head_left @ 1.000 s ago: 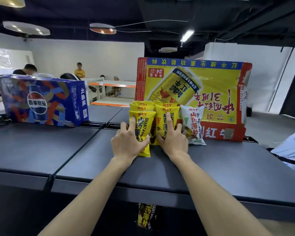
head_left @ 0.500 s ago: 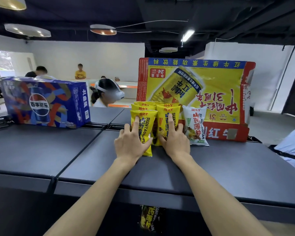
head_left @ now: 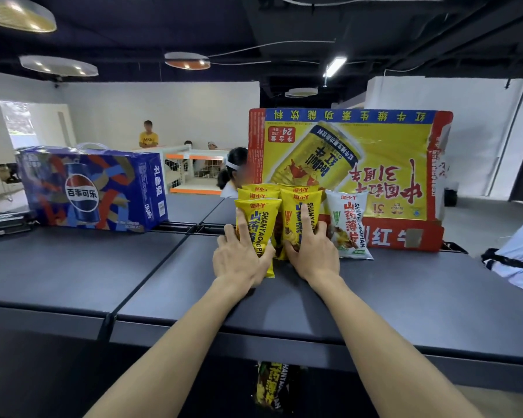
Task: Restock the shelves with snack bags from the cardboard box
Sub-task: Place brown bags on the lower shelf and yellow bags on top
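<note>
Several yellow snack bags [head_left: 258, 206] stand upright in rows on the dark shelf top [head_left: 405, 297], against a big red and yellow drinks carton [head_left: 360, 164]. My left hand [head_left: 239, 260] lies flat on the front left yellow bag, fingers straight and pointing up. My right hand [head_left: 313, 251] presses on the front right yellow bag [head_left: 298, 199] the same way, index finger stretched upward. A white snack bag [head_left: 347, 224] stands just right of the yellow ones, apart from my hands. The task's cardboard box is not in view.
A blue cola gift box [head_left: 91, 188] stands on the shelf top at left. One dark snack bag [head_left: 272, 384] shows on the level below. A person in white [head_left: 514, 263] is at the right edge; another person [head_left: 231, 173] passes behind the shelf.
Both hands stay flat on the front yellow bags, barely shifting. A person behind the shelf has walked rightward, toward the drinks carton.
</note>
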Action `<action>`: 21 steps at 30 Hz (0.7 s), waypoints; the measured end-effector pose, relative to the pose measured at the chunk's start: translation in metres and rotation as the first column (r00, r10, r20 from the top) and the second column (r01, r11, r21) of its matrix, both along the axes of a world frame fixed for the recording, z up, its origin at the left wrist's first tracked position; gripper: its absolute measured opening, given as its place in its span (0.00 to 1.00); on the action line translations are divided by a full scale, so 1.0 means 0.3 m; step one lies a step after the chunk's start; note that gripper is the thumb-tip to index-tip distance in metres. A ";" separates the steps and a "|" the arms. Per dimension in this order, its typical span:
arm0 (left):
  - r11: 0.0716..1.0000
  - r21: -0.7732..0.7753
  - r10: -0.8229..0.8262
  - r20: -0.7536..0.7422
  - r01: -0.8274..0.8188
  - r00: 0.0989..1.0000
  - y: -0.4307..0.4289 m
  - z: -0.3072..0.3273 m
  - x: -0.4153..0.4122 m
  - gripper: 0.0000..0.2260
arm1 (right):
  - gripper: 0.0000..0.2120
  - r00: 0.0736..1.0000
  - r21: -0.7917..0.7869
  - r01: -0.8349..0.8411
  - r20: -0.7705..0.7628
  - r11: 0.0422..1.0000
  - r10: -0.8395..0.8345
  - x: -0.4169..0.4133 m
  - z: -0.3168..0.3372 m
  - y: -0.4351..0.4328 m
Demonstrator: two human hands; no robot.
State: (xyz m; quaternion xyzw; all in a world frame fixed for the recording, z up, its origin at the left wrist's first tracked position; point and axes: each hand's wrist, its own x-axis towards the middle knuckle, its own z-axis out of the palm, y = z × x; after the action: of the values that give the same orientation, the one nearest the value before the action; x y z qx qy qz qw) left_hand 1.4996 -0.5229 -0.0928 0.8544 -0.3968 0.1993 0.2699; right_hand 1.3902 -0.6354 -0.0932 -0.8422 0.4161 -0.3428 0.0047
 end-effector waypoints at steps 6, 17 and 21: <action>0.987 -0.139 -0.067 0.079 0.078 0.995 0.039 -0.013 -0.030 0.31 | 0.41 0.999 0.024 -0.025 0.027 0.999 0.024 -0.007 0.001 0.010; 0.980 0.145 -0.157 0.144 0.136 0.977 0.081 0.008 -0.039 0.38 | 0.43 0.999 0.115 -0.051 -0.013 0.992 0.053 -0.033 0.015 0.040; 0.976 0.111 -0.194 0.056 0.187 0.979 0.119 0.039 -0.050 0.36 | 0.42 0.997 0.110 -0.055 -0.047 0.992 0.060 -0.069 0.022 0.098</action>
State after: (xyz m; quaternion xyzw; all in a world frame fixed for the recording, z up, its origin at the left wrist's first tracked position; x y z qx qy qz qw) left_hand 1.4845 -0.4870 -0.0811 0.8183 -0.4956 0.1798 0.2291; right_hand 1.3695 -0.6059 -0.0867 -0.8607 0.4097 -0.2982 0.0500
